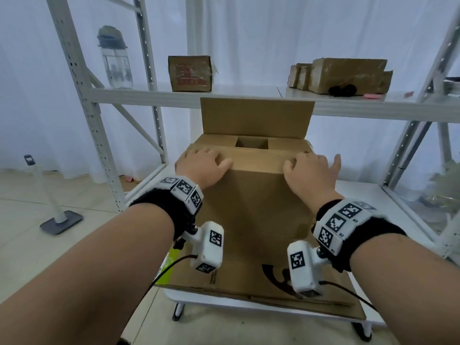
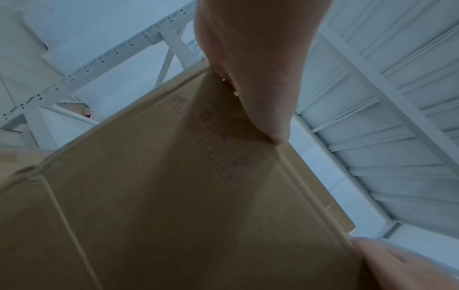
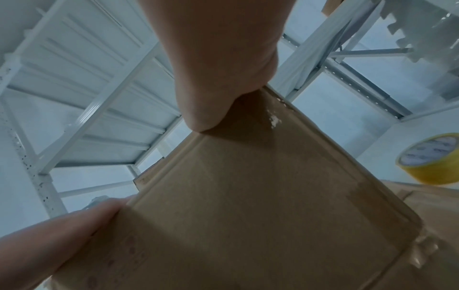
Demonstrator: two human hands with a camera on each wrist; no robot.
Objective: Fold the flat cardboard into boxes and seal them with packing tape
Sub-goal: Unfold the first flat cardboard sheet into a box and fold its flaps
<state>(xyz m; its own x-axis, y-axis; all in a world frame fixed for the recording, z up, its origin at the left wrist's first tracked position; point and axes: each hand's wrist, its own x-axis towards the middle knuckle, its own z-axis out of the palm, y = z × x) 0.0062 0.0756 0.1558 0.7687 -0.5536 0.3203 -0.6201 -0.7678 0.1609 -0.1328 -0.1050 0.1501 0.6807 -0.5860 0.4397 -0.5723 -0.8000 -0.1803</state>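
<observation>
A brown cardboard box (image 1: pixel 256 195) stands upright on a flat cardboard sheet (image 1: pixel 236 277). Its far flap (image 1: pixel 256 115) sticks straight up and both side flaps are folded in, leaving a small gap in the middle. My left hand (image 1: pixel 202 165) and right hand (image 1: pixel 311 168) press the near flap (image 1: pixel 258 158) down, one at each front top corner, with thumbs at the front edge. In the wrist views the box face (image 2: pixel 174 196) (image 3: pixel 248 196) fills the picture under each palm. A yellow tape roll (image 3: pixel 432 159) lies to the right of the box.
The sheet lies on a low white table (image 1: pixel 214 298) set against a white metal rack. On the rack's upper shelf stand a small box (image 1: pixel 190 73), a stack of taped boxes (image 1: pixel 348 75) and a water bottle (image 1: pixel 115 58). A floor stand (image 1: pixel 61 220) is at left.
</observation>
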